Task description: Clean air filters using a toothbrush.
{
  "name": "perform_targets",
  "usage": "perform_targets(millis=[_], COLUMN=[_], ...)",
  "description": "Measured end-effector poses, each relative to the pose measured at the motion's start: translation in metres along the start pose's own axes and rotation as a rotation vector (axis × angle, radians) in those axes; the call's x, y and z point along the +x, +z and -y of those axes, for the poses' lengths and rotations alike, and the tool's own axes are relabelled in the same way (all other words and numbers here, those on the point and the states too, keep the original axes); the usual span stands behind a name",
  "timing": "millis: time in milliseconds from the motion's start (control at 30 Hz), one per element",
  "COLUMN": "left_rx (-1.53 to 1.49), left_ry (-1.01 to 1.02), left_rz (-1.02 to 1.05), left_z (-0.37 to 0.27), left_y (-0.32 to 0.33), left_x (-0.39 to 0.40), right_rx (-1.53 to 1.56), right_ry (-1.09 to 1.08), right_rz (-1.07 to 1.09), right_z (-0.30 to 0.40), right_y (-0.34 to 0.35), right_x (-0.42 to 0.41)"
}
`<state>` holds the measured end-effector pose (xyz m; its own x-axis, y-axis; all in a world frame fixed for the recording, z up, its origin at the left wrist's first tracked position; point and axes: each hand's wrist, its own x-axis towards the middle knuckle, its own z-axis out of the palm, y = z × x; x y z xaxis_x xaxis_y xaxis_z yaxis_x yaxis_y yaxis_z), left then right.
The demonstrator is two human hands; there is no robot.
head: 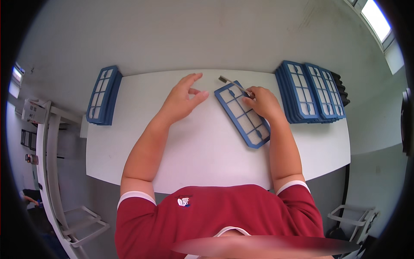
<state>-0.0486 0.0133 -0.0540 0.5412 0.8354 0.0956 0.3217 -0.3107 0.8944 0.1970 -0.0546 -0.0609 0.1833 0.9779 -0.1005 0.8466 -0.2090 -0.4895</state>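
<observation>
A small toothbrush-like brush [233, 83] is gripped in my right hand [263, 101], its dark bristle head pointing up and to the left. Beneath that hand lies a blue-framed filter panel [241, 117] with white pleated filling, slanted on the white table [200, 155]. My right hand covers part of the panel's right edge, and whether it also grips the frame cannot be told. Over the table to the left, my left hand [185, 97] holds nothing, thumb and fingers apart. It is clear of the panel.
At the table's back right stand stacks of similar blue filter panels [300, 90], with black ridged parts [340, 89] behind. A smaller stack [102, 95] sits at the left edge. A wall [200, 35] rises behind the table. Another person's hand [30, 199] shows at far left.
</observation>
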Motion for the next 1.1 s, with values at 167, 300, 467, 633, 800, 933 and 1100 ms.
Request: perform_targets(millis=[167,300,467,633,800,933,1100], left_rx=[-0.271,-0.482,-0.628,-0.893,-1.004,-1.084,-1.104], left_ry=[-0.086,-0.048,0.049,0.177,0.221,0.404,0.665], left_rz=[-0.058,-0.173,-0.223,-0.442,-0.230,-0.008,0.018], left_z=[-0.014,-0.024,-0.034,-0.044,-0.055,-0.073,-0.069], left_y=[0.000,-0.009,-0.020,-0.014,0.011,0.026,0.022], left_x=[0.005,0.009,0.022,0.030,0.035,0.028,0.028], right_rx=[0.026,0.023,-0.015,0.270,0.587,0.692,0.687], right_ry=[0.044,0.058,0.050,-0.050,-0.274,-0.407,-0.437], right_rz=[0.024,0.100,0.028,-0.266,-0.417,-0.452,-0.422], right_z=[-0.018,-0.019,-0.012,0.008,0.040,0.065,0.078], right_y=[-0.001,-0.005,-0.007,-0.021,-0.037,-0.040,-0.038], right_x=[-0.002,0.000,0.003,-0.004,-0.013,-0.021,-0.023])
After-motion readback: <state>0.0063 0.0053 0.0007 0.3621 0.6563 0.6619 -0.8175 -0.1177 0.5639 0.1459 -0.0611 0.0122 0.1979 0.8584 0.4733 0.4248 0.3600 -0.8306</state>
